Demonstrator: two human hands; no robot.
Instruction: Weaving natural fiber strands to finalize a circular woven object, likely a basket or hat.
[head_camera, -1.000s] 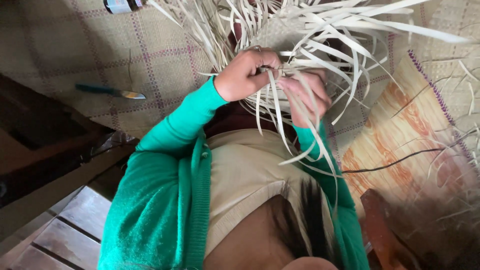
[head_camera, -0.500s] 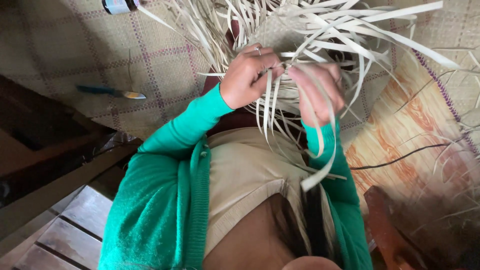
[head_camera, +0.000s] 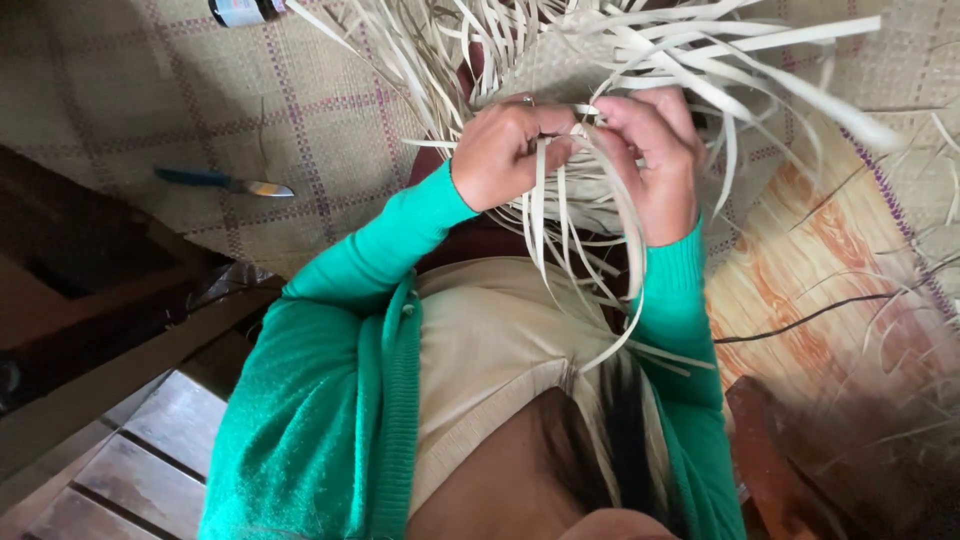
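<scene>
The left hand (head_camera: 510, 150) and the right hand (head_camera: 655, 160) now meet just in front of the chest, both grips closed on pale flat straw strips (head_camera: 560, 215) that hang down from a half-woven piece (head_camera: 560, 70) held up before the person. A second ago the right hand sat lower, palm partly hidden under the hanging ends; it has since risen and turned, so its fingers (head_camera: 620, 115) pinch a strip right against the left hand's fingertips — the two hands are touching or nearly so at the edge of the weave. One long strip loops down past the right wrist and curls toward the green sleeve (head_camera: 680, 300). That shift reads, to my eye, as a strip being passed or crossed from one hand to the other at the working edge. A blue-handled knife (head_camera: 225, 182) lies well apart on the checked woven mat (head_camera: 150, 90), untouched, with a small bottle (head_camera: 240, 10) at the mat's far edge.
</scene>
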